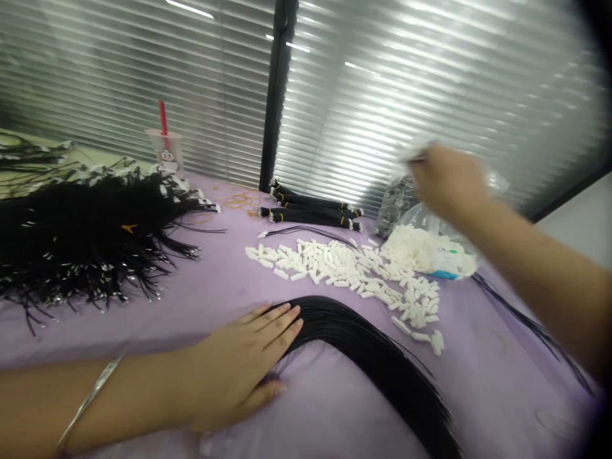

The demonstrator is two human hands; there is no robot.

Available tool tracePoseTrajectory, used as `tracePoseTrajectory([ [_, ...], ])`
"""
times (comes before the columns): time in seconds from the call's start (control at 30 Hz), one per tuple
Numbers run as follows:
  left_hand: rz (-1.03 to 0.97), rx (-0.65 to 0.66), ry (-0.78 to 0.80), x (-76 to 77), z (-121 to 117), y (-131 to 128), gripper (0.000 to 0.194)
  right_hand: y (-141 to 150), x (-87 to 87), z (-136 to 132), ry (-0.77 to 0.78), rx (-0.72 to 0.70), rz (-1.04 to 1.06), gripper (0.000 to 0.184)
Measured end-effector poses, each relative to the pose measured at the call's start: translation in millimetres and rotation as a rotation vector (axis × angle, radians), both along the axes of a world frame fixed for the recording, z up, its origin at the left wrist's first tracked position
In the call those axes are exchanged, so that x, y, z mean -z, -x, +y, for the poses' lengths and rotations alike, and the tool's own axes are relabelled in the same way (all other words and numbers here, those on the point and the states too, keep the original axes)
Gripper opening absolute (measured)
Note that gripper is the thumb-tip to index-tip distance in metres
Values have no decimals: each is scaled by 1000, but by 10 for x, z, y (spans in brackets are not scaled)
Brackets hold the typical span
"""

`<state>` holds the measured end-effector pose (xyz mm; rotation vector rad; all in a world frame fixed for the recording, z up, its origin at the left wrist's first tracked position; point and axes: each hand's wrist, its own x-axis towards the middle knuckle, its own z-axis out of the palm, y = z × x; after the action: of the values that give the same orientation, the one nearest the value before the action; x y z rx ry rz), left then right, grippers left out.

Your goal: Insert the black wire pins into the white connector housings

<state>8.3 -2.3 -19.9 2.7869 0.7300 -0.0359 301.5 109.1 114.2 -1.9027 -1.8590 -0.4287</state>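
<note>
My left hand (243,366) lies flat with fingers stretched out on the near end of a curved bundle of thin black wires (377,357) on the purple table. My right hand (447,178) is raised at the right, blurred by motion, gripping the top of a clear plastic bag (430,245) that holds small white plastic pieces. Many of the same white pieces (335,264) lie scattered on the table between the bag and the wire bundle.
A big heap of black wires with metal ends (81,242) covers the left of the purple table (201,299). Tied black wire bundles (310,210) and rubber bands (239,201) lie at the back. A drink cup with a red straw (166,150) stands by the blinds.
</note>
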Motion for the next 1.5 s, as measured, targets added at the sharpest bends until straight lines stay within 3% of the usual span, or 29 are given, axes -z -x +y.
tracePoseTrajectory([
  [0.1,-31,1,80,-55,1,37,64,459,347,437,131,-401,-101,34],
  [0.2,-104,3,178,-123,-2,96,67,948,817,749,221,-711,-142,49],
  [0.3,-143,-7,230,-160,24,148,64,1212,1164,754,314,-896,-140,29],
  [0.4,-243,-34,223,-116,127,179,58,1254,1328,571,414,-969,-136,17],
  [0.5,-493,-145,176,-27,306,199,40,1242,1399,402,398,-951,-121,18],
  [0.6,-666,-339,162,21,500,224,25,1245,1465,315,367,-955,-97,17],
  [0.7,-716,-523,209,27,641,242,23,1239,1524,278,342,-943,-18,15],
  [0.8,-730,-612,271,54,706,229,22,1221,1554,253,334,-925,96,8],
  [0.93,-829,-648,354,124,714,190,26,1259,1553,211,306,-902,307,7],
  [1.1,-1152,-649,414,72,681,197,36,1419,1518,104,336,-962,668,22],
  [1.23,-1053,-755,374,-17,639,223,26,1474,1470,-18,458,-1055,1073,19],
  [1.3,-1004,-737,417,-22,628,228,22,1450,1437,-74,488,-1040,1115,18],
  [1.4,-1131,-666,603,25,638,230,18,1371,1372,-167,556,-998,1075,17],
  [1.5,-1262,-644,775,96,677,228,15,1303,1288,-304,515,-994,817,7],
])
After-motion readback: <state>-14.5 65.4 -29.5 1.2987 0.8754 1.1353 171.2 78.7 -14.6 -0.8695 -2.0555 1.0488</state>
